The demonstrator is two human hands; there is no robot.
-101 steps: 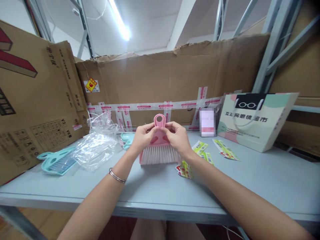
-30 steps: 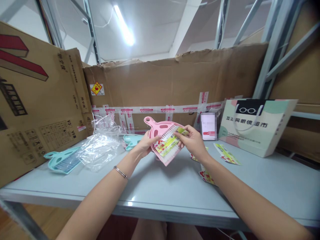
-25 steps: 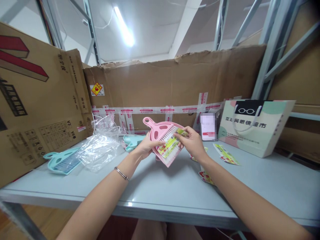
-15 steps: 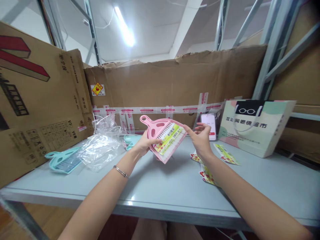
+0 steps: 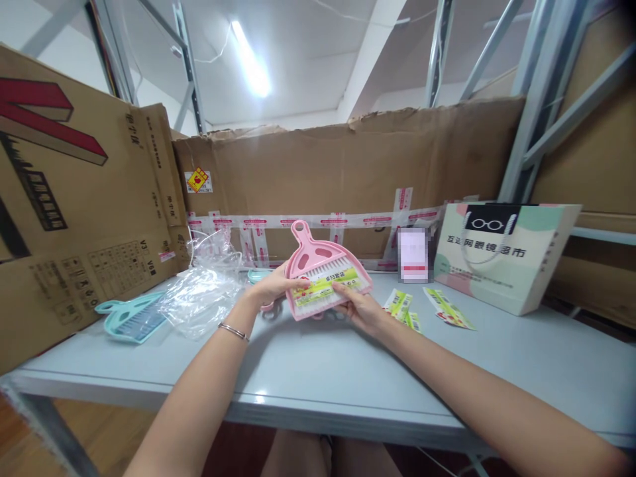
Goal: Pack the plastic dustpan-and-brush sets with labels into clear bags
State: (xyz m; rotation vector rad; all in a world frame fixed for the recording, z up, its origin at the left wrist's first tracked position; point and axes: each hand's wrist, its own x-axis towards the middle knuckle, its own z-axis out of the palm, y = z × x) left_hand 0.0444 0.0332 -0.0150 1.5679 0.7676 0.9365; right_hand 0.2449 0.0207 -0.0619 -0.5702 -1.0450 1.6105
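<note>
My left hand (image 5: 272,286) and my right hand (image 5: 365,310) hold a pink dustpan (image 5: 342,255) above the table, its handle pointing up. A brush with pale bristles (image 5: 304,309) is nested in it. Across the bristles lies a yellow-green label card (image 5: 325,286) with printed text. My left thumb presses on the card's left end; my right thumb rests on its middle, with the other fingers behind the pan. Pink parts of something (image 5: 268,307) show behind and below, mostly hidden. More label cards (image 5: 399,303) lie on the table to the right of my right hand.
On the left are a teal dustpan and brush (image 5: 133,319) and a crumpled clear plastic bag (image 5: 201,291). Another teal piece (image 5: 257,274) shows behind my left hand. A blurred-out phone (image 5: 413,255) and a paper bag (image 5: 501,265) stand at back right. Cardboard boxes (image 5: 308,172) wall the table.
My right hand has come from the pan's right edge to its lower front, and its thumb now presses the card. The dustpan has turned more upright, with the card lying more level.
</note>
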